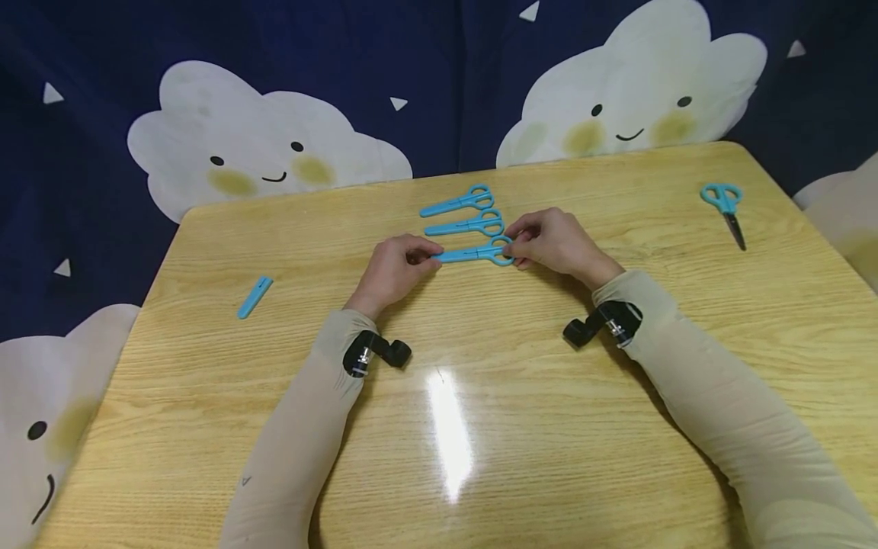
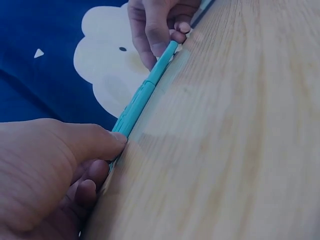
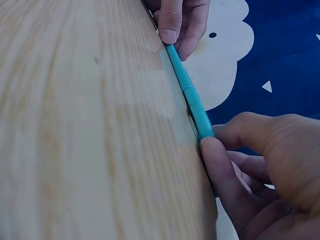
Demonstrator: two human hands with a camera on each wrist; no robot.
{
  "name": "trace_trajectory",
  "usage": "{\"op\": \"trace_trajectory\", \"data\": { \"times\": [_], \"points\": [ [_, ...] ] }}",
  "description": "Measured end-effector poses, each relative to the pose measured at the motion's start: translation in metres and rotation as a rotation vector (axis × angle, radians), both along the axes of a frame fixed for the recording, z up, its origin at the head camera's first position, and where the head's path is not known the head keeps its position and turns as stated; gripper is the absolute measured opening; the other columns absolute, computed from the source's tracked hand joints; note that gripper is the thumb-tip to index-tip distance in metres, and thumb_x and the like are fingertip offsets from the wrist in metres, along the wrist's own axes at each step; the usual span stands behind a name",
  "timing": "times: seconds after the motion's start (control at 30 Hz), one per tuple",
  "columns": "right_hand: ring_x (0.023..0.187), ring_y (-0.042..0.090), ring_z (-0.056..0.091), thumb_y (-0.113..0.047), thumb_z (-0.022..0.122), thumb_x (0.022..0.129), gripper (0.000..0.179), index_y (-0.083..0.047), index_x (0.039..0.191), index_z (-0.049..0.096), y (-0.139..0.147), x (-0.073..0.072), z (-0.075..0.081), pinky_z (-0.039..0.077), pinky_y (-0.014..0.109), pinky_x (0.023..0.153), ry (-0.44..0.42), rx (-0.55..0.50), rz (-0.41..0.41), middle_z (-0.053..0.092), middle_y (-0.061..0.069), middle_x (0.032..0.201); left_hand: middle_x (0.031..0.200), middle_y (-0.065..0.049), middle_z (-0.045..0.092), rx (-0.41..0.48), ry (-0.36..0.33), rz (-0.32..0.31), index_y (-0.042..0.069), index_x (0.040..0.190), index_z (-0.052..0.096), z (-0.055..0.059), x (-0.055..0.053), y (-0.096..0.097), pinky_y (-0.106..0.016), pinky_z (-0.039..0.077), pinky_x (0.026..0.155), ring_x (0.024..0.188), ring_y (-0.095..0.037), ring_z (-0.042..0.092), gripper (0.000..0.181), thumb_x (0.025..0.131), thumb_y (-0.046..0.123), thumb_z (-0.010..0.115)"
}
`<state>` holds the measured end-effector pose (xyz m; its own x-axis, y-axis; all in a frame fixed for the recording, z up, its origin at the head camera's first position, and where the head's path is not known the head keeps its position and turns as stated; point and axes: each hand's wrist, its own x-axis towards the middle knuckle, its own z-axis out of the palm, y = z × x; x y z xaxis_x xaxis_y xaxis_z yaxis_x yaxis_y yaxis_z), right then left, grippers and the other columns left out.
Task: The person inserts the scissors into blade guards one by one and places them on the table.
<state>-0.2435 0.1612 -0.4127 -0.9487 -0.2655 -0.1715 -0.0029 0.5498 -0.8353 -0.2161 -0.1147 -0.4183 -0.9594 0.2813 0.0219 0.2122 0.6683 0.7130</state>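
Note:
A pair of blue scissors in its blue cover (image 1: 466, 255) lies low over the table between both hands. The left hand (image 1: 394, 271) pinches the tip of the cover between thumb and fingers. At the other end, the right hand (image 1: 554, 242) grips the handle loops with thumb and fingertips. Just behind are two more covered blue scissors, the middle pair (image 1: 458, 226) and the far pair (image 1: 453, 206), lined up with handles to the right. In the left wrist view the cover (image 2: 135, 110) runs from the left thumb toward the right hand.
A loose blue scissor cover (image 1: 254, 297) lies at the left of the wooden table (image 1: 521, 427). Uncovered scissors (image 1: 725, 210) with blue handles and dark blades lie at the far right. A dark blue curtain (image 1: 453, 91) with white clouds hangs behind the table's back edge.

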Motion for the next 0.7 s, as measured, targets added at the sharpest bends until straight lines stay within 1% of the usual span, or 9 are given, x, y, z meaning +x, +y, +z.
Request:
{"op": "trace_trajectory", "data": {
  "times": [0.17, 0.37, 0.57, 0.7],
  "points": [
    [0.066, 0.014, 0.072, -0.021, 0.075, 0.084, 0.031, -0.005, 0.11, 0.068, 0.0, 0.0, 0.002, 0.061, 0.031, 0.065, -0.009, -0.006, 0.017, 0.07, 0.005, 0.082, 0.108, -0.002, 0.069, 0.004, 0.0, 0.002, 0.019, 0.11, 0.073, 0.0, 0.001, -0.001, -0.031, 0.052, 0.082, 0.092, -0.016, 0.064, 0.019, 0.092, 0.023, 0.068],
    [0.069, 0.016, 0.073, -0.027, 0.074, 0.086, 0.031, -0.008, 0.11, 0.068, 0.01, -0.004, 0.002, 0.061, 0.031, 0.066, 0.019, 0.041, 0.042, 0.071, 0.007, 0.087, 0.111, -0.001, 0.068, 0.007, 0.004, -0.012, 0.02, 0.112, 0.073, 0.002, 0.0, 0.005, -0.032, 0.052, 0.083, 0.092, -0.016, 0.063, 0.02, 0.093, 0.024, 0.067],
    [0.071, 0.016, 0.073, -0.036, 0.071, 0.088, 0.035, -0.011, 0.112, 0.069, 0.039, -0.002, 0.002, 0.061, 0.031, 0.066, 0.058, 0.091, 0.022, 0.073, 0.008, 0.092, 0.116, -0.001, 0.067, 0.026, -0.026, -0.06, 0.02, 0.115, 0.071, 0.0, -0.003, 0.022, -0.031, 0.052, 0.083, 0.094, -0.015, 0.063, 0.023, 0.094, 0.024, 0.065],
    [0.07, 0.014, 0.073, -0.039, 0.069, 0.089, 0.038, -0.012, 0.114, 0.069, 0.06, 0.0, 0.001, 0.06, 0.029, 0.067, 0.078, 0.142, -0.02, 0.075, 0.009, 0.094, 0.116, -0.001, 0.067, 0.026, -0.03, -0.088, 0.019, 0.117, 0.07, 0.0, -0.005, 0.032, -0.03, 0.052, 0.083, 0.095, -0.015, 0.063, 0.024, 0.094, 0.024, 0.064]
  ]
}}
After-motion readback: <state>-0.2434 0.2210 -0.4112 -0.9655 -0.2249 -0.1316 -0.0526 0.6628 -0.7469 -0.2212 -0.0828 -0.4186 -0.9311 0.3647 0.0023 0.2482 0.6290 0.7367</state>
